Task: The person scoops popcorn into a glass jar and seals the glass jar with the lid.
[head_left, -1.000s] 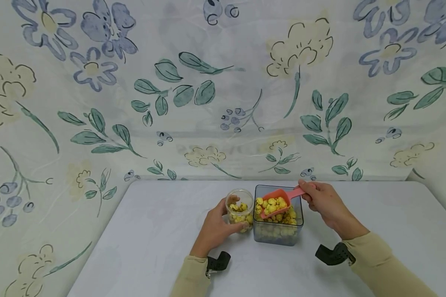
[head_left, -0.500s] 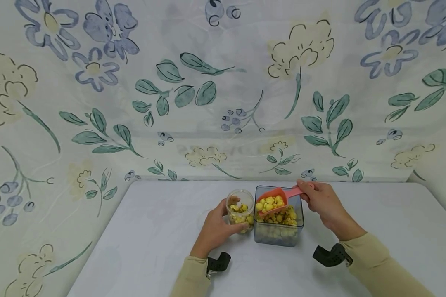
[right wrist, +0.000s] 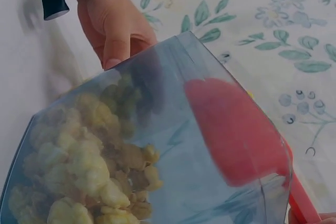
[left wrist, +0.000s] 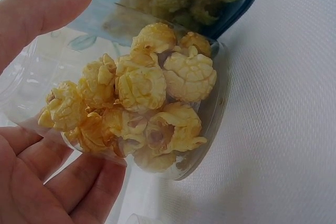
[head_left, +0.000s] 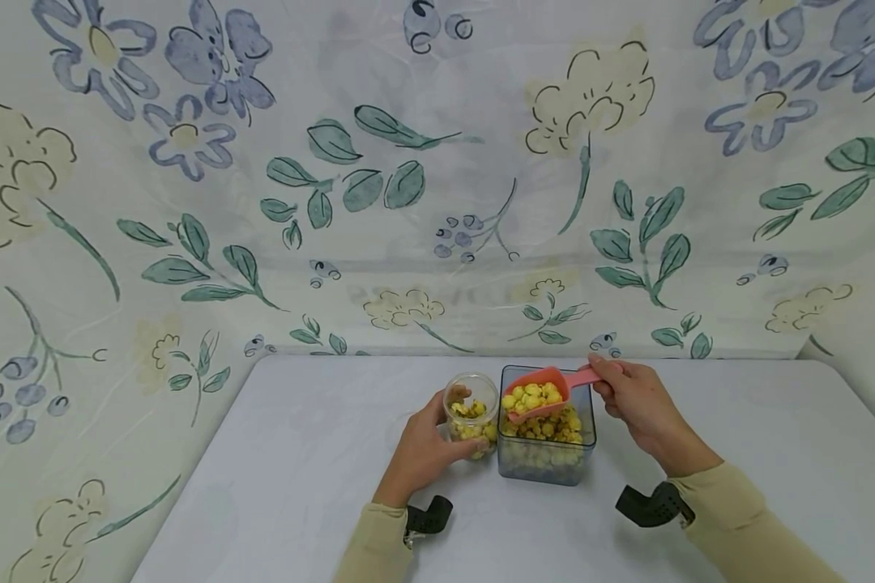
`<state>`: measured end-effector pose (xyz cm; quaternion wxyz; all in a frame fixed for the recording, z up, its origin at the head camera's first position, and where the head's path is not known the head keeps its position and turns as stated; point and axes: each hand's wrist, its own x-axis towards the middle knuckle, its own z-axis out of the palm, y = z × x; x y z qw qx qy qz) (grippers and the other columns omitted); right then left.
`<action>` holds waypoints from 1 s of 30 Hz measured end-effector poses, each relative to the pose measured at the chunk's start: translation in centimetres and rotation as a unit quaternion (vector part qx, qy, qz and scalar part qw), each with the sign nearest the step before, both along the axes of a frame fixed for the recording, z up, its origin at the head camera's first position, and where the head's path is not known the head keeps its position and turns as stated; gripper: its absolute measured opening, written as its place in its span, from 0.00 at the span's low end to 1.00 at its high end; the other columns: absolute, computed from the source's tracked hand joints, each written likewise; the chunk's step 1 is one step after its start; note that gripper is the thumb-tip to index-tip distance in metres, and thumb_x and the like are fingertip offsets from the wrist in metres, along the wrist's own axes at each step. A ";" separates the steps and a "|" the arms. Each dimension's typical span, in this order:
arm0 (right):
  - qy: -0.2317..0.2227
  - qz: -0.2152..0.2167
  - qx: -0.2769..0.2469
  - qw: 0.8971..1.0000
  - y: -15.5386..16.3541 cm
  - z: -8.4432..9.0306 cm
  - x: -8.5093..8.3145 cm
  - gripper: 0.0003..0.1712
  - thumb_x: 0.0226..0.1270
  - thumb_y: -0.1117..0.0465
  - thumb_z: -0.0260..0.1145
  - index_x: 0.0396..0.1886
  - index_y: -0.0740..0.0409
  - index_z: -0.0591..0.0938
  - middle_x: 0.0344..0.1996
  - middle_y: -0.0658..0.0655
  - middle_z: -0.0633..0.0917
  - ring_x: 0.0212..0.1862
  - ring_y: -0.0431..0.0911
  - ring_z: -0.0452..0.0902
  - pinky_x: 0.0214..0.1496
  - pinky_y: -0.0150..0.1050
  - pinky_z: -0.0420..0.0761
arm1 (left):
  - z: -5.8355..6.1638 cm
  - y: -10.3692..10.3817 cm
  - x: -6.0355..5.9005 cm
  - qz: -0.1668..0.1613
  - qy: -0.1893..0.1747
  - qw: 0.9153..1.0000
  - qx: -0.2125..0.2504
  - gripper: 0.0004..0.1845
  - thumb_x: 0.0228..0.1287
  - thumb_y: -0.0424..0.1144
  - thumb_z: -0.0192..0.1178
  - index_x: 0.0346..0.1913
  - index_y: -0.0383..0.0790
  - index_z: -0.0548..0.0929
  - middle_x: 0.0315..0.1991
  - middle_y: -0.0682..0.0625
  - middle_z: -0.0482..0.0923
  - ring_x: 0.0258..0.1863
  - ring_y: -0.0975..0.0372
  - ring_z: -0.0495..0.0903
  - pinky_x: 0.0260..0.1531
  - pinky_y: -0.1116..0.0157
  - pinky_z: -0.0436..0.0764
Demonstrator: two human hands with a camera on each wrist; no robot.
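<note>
My left hand (head_left: 428,447) grips a clear round jar (head_left: 471,394) partly filled with yellow popcorn (left wrist: 139,87). In the left wrist view its thumb lies on one side of the jar and the other fingers on the opposite side. Just right of the jar stands a bluish see-through square bin (head_left: 538,468) of popcorn (right wrist: 79,156). Above this bin's contents, the red-pink scoop (head_left: 558,379) carries a heap of popcorn. My right hand (head_left: 645,405) pinches its handle beyond the bin's right rim. Through the bin's wall, the right wrist view shows the scoop's underside.
Both containers stand on a white-covered table (head_left: 299,478), near its back edge. Left of my left hand, a faint clear round outline (head_left: 397,427) lies on the table. A flower-printed cloth (head_left: 437,178) hangs behind. Each wrist carries a black camera mount (head_left: 652,504).
The loaded scoop has shifted slightly left within the bin's opening, toward the jar, then stayed nearly in place. The left hand, jar and bin have hardly moved.
</note>
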<state>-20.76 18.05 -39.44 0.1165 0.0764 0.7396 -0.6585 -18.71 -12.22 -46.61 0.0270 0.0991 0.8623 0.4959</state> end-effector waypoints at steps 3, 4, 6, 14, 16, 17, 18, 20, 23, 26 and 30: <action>-0.002 -0.004 -0.002 1.000 0.0 0.2 0.1 0.27 0.80 0.44 0.53 0.52 0.67 0.77 0.26 0.48 0.70 0.29 0.40 0.63 0.30 0.31 0.66 | 0.0 -0.1 0.0 -0.001 -0.001 1.000 0.002 0.46 0.53 0.52 0.77 0.73 0.42 0.68 0.59 0.47 0.81 0.63 0.47 0.76 0.60 0.44 0.75; -0.001 -0.005 -0.003 1.000 0.0 0.3 0.1 0.27 0.80 0.44 0.53 0.52 0.67 0.77 0.26 0.48 0.70 0.29 0.40 0.63 0.30 0.31 0.66 | 0.0 -0.1 0.0 -0.002 -0.001 1.000 0.004 0.46 0.53 0.52 0.77 0.72 0.42 0.68 0.59 0.47 0.81 0.63 0.46 0.76 0.60 0.44 0.75; 0.002 -0.008 -0.004 1.000 0.0 0.4 0.2 0.27 0.80 0.44 0.53 0.51 0.67 0.77 0.26 0.48 0.70 0.29 0.40 0.63 0.30 0.31 0.67 | 0.0 -0.1 0.1 -0.004 0.001 1.000 0.007 0.45 0.53 0.51 0.77 0.72 0.43 0.68 0.58 0.47 0.81 0.63 0.47 0.76 0.60 0.44 0.75; 0.027 -0.021 -0.012 0.999 -0.2 0.9 0.2 0.27 0.79 0.44 0.54 0.48 0.67 0.79 0.23 0.47 0.71 0.26 0.39 0.63 0.28 0.31 0.66 | -0.2 -0.2 0.1 -0.005 0.003 1.000 0.005 0.45 0.54 0.52 0.77 0.72 0.43 0.68 0.58 0.47 0.81 0.62 0.47 0.76 0.61 0.44 0.74; 0.030 -0.023 -0.017 0.999 -0.3 1.0 0.2 0.27 0.79 0.45 0.54 0.48 0.67 0.78 0.23 0.47 0.71 0.26 0.39 0.62 0.28 0.30 0.66 | -0.2 -0.2 0.1 -0.005 0.004 1.000 0.005 0.45 0.54 0.52 0.77 0.72 0.43 0.68 0.58 0.47 0.81 0.62 0.46 0.76 0.61 0.44 0.74; 0.032 -0.024 -0.019 0.999 -0.4 1.1 0.2 0.26 0.80 0.45 0.54 0.48 0.68 0.78 0.23 0.47 0.71 0.25 0.39 0.62 0.27 0.30 0.65 | -0.2 -0.2 0.1 -0.005 0.004 1.000 0.006 0.45 0.53 0.52 0.77 0.72 0.43 0.68 0.58 0.47 0.81 0.62 0.46 0.76 0.61 0.44 0.74; 0.032 -0.025 -0.021 0.999 -0.4 1.1 0.2 0.26 0.80 0.45 0.54 0.48 0.68 0.78 0.23 0.47 0.71 0.25 0.39 0.62 0.27 0.30 0.65 | -0.2 -0.2 0.1 -0.005 0.004 1.000 0.007 0.45 0.53 0.52 0.77 0.72 0.43 0.69 0.58 0.47 0.81 0.62 0.46 0.76 0.60 0.44 0.74; 0.031 -0.025 -0.023 0.999 -0.5 1.3 0.2 0.26 0.80 0.46 0.54 0.49 0.68 0.77 0.23 0.47 0.71 0.25 0.39 0.62 0.27 0.30 0.65 | -0.3 -0.2 0.1 -0.005 0.004 1.000 0.009 0.45 0.53 0.52 0.77 0.72 0.43 0.69 0.57 0.47 0.81 0.62 0.46 0.76 0.60 0.44 0.75; 0.029 -0.026 -0.023 0.999 -0.7 1.4 0.2 0.27 0.80 0.46 0.53 0.50 0.68 0.77 0.24 0.47 0.70 0.26 0.39 0.62 0.28 0.30 0.66 | -0.3 -0.2 0.1 -0.006 0.005 1.000 0.012 0.45 0.53 0.52 0.77 0.72 0.43 0.69 0.57 0.48 0.82 0.62 0.46 0.76 0.59 0.44 0.75; 0.031 -0.027 -0.024 0.999 -1.0 1.3 0.0 0.27 0.80 0.46 0.53 0.51 0.68 0.77 0.24 0.47 0.70 0.26 0.39 0.62 0.27 0.30 0.65 | -0.3 -0.2 0.0 -0.006 0.006 1.000 0.012 0.45 0.53 0.52 0.77 0.72 0.43 0.69 0.56 0.48 0.82 0.61 0.47 0.77 0.59 0.44 0.75; 0.031 -0.031 -0.018 0.999 -1.3 1.5 -0.1 0.27 0.80 0.45 0.53 0.52 0.68 0.78 0.24 0.47 0.70 0.27 0.40 0.62 0.28 0.31 0.65 | -0.2 -0.1 0.1 -0.005 0.004 1.000 0.011 0.45 0.53 0.52 0.77 0.72 0.45 0.69 0.56 0.49 0.82 0.61 0.48 0.77 0.59 0.46 0.76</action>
